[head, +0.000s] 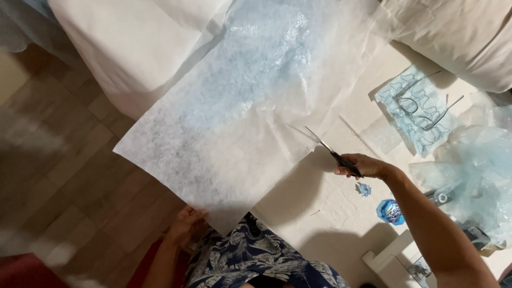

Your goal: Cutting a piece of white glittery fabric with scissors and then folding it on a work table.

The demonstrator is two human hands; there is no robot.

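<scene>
Cutting is in hand: scissors (332, 153) are gripped in the closed right hand (365, 166), blades slightly parted, tips just at the right edge of the white sheet (213, 149). The sheet's near corner is pinched by the left hand (186, 224), fingers curled under it. Judged next: blades to be fed into the edge while the sheet is kept taut. The sheet spreads far-left from the hands, over pale blue glitter fabric (256, 58).

No labels, signs or screens; only possible package: small blue shiny packet (390, 211) on table.
</scene>
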